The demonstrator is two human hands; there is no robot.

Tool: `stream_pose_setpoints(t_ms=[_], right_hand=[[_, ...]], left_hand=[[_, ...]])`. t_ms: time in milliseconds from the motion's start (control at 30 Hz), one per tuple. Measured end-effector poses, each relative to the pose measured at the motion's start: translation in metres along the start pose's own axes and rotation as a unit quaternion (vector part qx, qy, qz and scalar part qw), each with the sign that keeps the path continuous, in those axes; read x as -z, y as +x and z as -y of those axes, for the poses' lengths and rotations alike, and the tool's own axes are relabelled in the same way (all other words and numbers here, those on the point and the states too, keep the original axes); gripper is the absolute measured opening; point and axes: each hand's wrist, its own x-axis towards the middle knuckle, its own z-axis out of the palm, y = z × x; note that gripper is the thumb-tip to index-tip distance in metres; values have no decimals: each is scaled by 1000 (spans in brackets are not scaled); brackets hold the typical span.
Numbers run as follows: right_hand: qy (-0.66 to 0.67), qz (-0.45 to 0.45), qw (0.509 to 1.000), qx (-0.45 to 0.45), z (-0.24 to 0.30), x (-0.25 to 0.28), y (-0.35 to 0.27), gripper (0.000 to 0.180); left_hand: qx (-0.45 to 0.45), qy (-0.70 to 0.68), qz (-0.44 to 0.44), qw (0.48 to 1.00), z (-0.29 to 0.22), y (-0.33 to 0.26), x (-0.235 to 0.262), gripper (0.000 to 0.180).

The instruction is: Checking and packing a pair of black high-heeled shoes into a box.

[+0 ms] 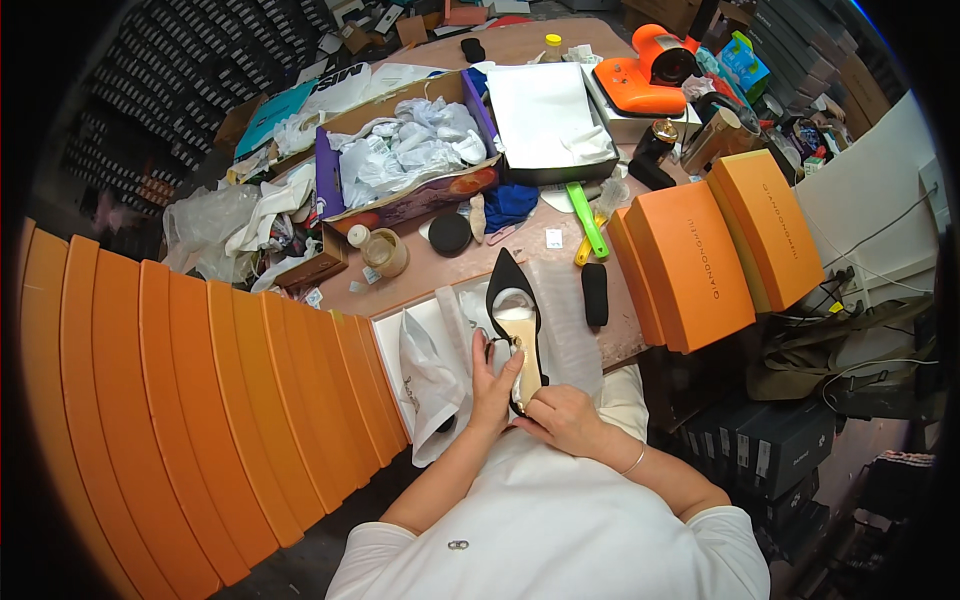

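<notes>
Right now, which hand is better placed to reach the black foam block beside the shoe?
Probably right hand: the black foam block lies on its side of the black shoe; left hand sits opposite.

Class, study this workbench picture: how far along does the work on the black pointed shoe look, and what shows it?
Done: a row of shut orange boxes stands at the person's left. In hand: the left hand and right hand both hold the black pointed shoe over an open white box lined with tissue. Left: the shoe is not yet inside, and that box has no lid on it.
</notes>
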Motion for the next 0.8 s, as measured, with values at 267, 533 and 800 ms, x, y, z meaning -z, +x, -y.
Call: stream_pose_setpoints(t_ms=[267, 533, 800], right_hand=[[16, 79, 987, -137, -2, 44, 7, 84], [303, -3, 914, -270, -38, 72, -50, 60], [316, -104, 897, -290, -36, 84, -45, 65]], left_hand=[[252, -216, 116, 936, 18, 3, -20, 27], [-18, 313, 207, 927, 1, 58, -12, 56], [-24, 350, 23, 936, 34, 153, -5, 26]])
